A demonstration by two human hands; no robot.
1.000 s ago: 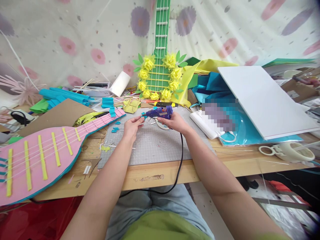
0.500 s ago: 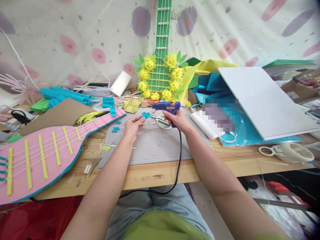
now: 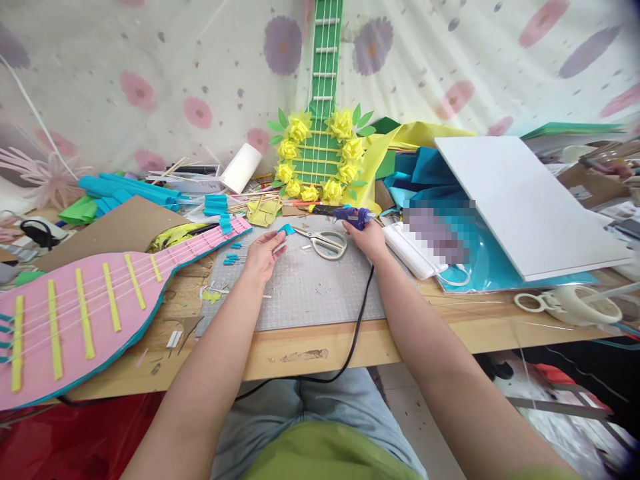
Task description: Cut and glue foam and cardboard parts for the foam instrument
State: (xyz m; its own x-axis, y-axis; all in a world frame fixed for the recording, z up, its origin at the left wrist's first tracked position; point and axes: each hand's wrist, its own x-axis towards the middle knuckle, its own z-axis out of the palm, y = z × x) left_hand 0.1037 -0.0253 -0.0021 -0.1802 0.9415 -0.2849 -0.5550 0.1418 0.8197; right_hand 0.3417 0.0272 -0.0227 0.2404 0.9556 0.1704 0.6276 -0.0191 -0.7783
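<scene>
My left hand (image 3: 261, 254) pinches a small blue paper piece (image 3: 287, 230) just above the grey cutting mat (image 3: 310, 293). My right hand (image 3: 369, 239) grips a purple glue gun (image 3: 351, 216) at the mat's far right corner, close to the table; its black cord (image 3: 361, 313) trails back over the table edge. White-handled scissors (image 3: 324, 241) lie on the mat between my two hands.
A pink paper guitar (image 3: 85, 307) lies at the left; a green one with yellow flowers (image 3: 320, 153) leans on the backdrop. A white board (image 3: 525, 200) over blue sheets sits at the right, a tape dispenser (image 3: 575, 305) near the front edge. Paper scraps crowd the back.
My right hand has carried the glue gun away from the blue piece, to the right and down toward the table. My left hand has stayed put with the piece.
</scene>
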